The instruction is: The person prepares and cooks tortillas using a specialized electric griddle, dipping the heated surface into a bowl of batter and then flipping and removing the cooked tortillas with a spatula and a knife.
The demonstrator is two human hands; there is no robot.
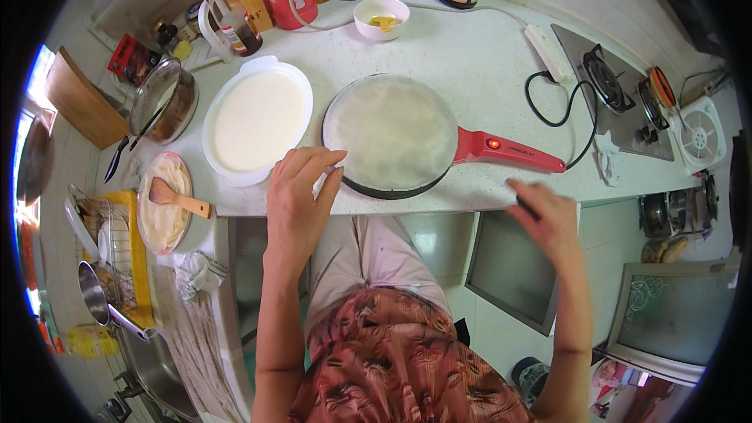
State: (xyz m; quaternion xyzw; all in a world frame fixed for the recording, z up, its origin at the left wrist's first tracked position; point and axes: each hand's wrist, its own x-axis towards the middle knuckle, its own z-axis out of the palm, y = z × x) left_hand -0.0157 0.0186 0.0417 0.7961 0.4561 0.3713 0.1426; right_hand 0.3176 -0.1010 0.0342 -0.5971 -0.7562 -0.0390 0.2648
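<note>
Straight before me lies a round crepe maker with a red handle (511, 153) and a lit red light. A thin pale crepe (390, 129) covers its round plate. My left hand (299, 188) hovers by the plate's left rim, thumb and forefinger slightly apart; I see nothing held, and whether the tips touch the rim is unclear. Over the counter's front edge, below the handle, my right hand (543, 211) is blurred, with a small dark thing showing at its fingers. A white dish (257, 179) of pale batter (258, 120) stands to the left.
Left of the dish, a wooden spatula (176, 197) rests on stacked crepes (161, 223) on a plate. Behind it stands a pot (191, 100). A white bowl (380, 29) holds a yellow tool. The power cord (543, 120) runs to a power strip (547, 53) near the gas hob (623, 123).
</note>
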